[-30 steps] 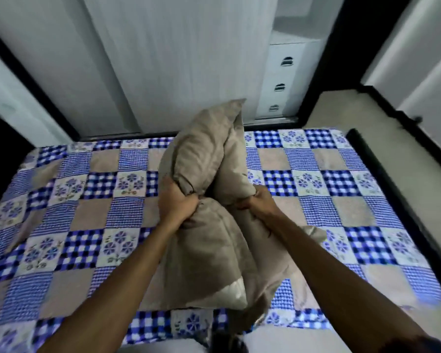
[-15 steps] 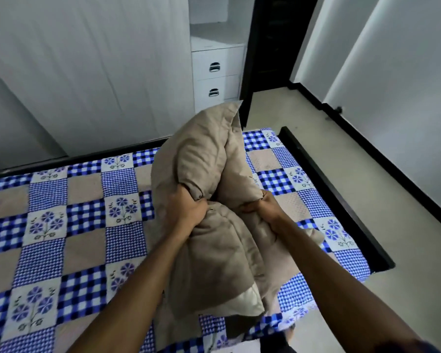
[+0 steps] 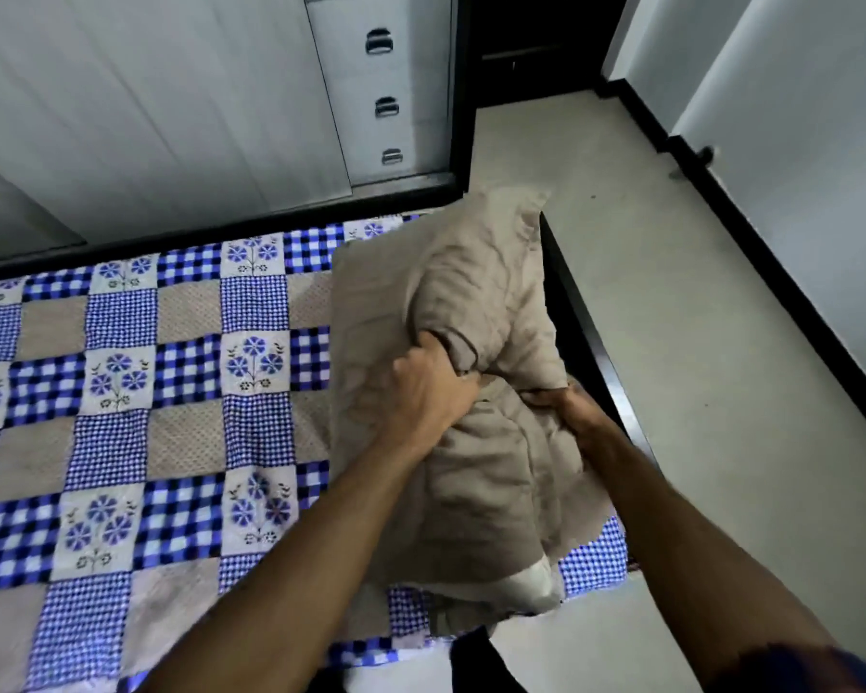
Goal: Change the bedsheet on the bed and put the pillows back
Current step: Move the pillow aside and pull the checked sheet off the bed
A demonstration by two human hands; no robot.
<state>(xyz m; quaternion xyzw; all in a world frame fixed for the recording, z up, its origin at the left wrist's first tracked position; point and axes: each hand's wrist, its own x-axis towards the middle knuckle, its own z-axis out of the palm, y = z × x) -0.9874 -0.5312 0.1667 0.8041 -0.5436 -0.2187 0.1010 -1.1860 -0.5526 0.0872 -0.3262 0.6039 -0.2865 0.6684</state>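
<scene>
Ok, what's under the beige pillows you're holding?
The blue checked bedsheet shows around the beige pillows, gripped by the left hand and right hand. The sheet directly beneath, and whether they touch it, is hidden.

Crumpled beige pillows (image 3: pixel 486 302) stand upright, bunched within the fingers (image 3: pixel 423 350); a blue checked floral bedsheet (image 3: pixel 186 372) lies flat left of them.

Pillows (image 3: pixel 476 467) sit over the right end of the bed (image 3: pixel 588 352), gripped by the left hand (image 3: pixel 428 392) and right hand (image 3: pixel 578 417). The bedsheet (image 3: pixel 171 392) spreads leftward; drawers (image 3: pixel 386 92) stand behind, floor (image 3: pixel 696 342) to the right.
</scene>
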